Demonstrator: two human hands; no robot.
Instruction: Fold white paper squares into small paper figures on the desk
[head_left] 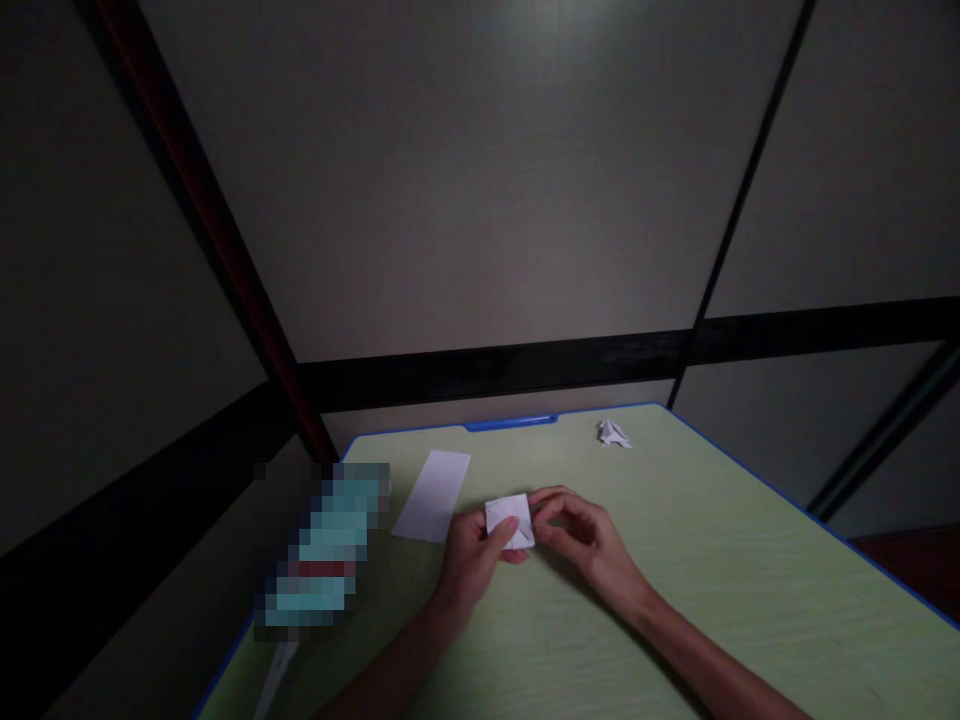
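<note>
- Folded white paper (497, 510) is sitting in the left hand (472, 555), over the green table (735, 540).
- The left hand is gripping it, thumb pressing on top, fingers supporting underneath.
- The right hand (589, 535) is curling at the paper's right edge; whether it is pinching, I cannot tell.
- A white sheet (435, 492) is lying just beyond the left hand.
- A paper figure (613, 434) is resting near the far edge.

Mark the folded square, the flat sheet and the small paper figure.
Folded square (508, 507): head view, upper part of its face.
Flat sheet (435, 493): head view, middle of its surface.
Small paper figure (613, 434): head view, middle of its body.
</note>
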